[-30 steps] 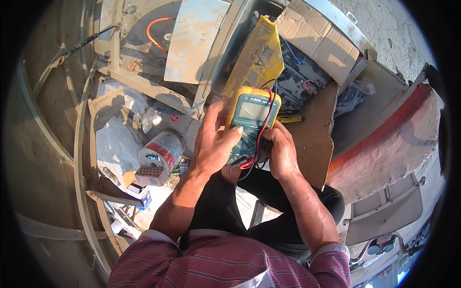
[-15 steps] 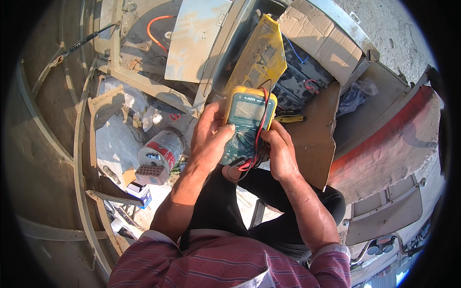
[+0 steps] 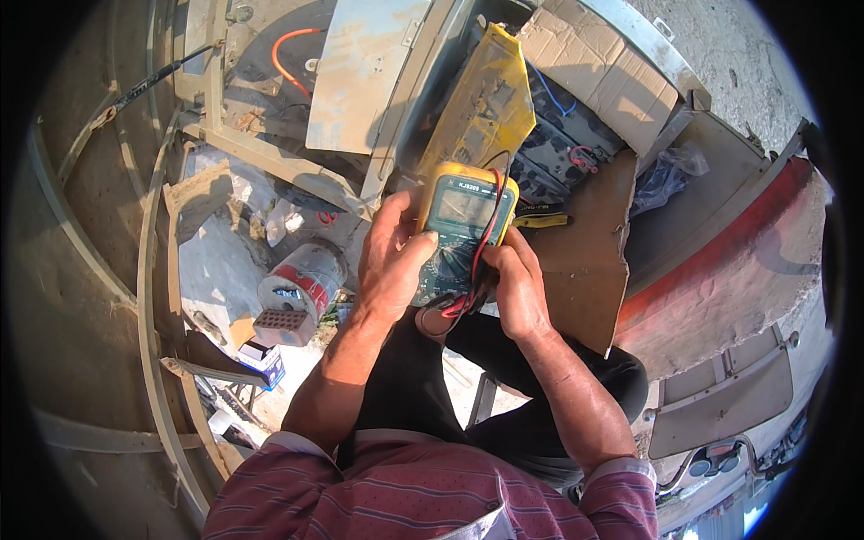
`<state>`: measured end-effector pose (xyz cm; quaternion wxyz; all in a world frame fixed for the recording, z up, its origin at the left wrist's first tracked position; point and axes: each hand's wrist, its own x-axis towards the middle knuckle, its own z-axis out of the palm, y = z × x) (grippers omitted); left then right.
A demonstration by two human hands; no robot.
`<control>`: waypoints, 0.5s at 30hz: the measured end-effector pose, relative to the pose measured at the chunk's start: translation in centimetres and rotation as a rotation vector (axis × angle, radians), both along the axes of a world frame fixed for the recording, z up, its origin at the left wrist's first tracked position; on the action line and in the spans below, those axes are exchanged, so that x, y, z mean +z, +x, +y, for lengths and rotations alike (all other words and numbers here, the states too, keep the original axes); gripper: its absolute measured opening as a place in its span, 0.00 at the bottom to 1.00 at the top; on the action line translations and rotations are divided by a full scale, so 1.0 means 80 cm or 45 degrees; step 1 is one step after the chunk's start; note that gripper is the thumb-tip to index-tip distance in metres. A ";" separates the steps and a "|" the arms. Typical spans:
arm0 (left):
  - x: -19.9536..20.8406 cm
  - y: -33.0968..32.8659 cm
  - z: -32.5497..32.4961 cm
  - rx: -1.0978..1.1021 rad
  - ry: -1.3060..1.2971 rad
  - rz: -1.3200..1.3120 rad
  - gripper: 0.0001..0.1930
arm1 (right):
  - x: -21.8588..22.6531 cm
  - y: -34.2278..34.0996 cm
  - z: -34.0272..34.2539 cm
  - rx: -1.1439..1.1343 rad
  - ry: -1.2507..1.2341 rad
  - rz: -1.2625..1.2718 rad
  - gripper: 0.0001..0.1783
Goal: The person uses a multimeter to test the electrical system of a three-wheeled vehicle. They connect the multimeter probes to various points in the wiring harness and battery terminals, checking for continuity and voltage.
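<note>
While between both hands (image 3: 389, 270), a yellow-edged multimeter (image 3: 454, 223) in contact with each.

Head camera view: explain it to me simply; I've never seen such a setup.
There is no machine here, just a person's bare hands. A wide fisheye camera on the head looks down, so straight edges curve near the rim. The left hand holds a yellow-edged multimeter, a handheld electrical tester, its thumb on the front. The right hand is at the meter's right side, by a red lead; its exact grip is partly hidden. Beyond the meter is a worn yellow panel, with cardboard to the right. On the left are a red-and-pale cylinder and a block with holes.
</note>
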<state>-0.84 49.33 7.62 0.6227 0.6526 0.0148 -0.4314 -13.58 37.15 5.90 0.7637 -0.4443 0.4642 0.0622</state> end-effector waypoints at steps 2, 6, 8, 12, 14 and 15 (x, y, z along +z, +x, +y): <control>0.001 0.001 0.000 -0.019 -0.003 0.003 0.28 | -0.001 0.000 -0.001 0.002 0.004 -0.014 0.19; 0.002 0.001 0.002 -0.020 -0.017 0.017 0.29 | -0.002 0.000 0.000 -0.029 0.037 -0.006 0.19; 0.001 0.002 0.003 -0.022 -0.017 0.024 0.29 | -0.002 0.000 -0.001 0.004 0.025 -0.004 0.18; -0.002 0.003 0.004 -0.023 -0.013 0.020 0.30 | -0.001 0.000 -0.001 0.021 0.008 0.021 0.18; -0.003 0.003 0.004 -0.032 -0.005 0.008 0.30 | -0.001 0.000 0.000 -0.019 0.034 0.001 0.18; -0.003 0.004 0.004 -0.038 0.001 0.003 0.30 | -0.001 0.001 0.000 -0.035 0.042 -0.004 0.18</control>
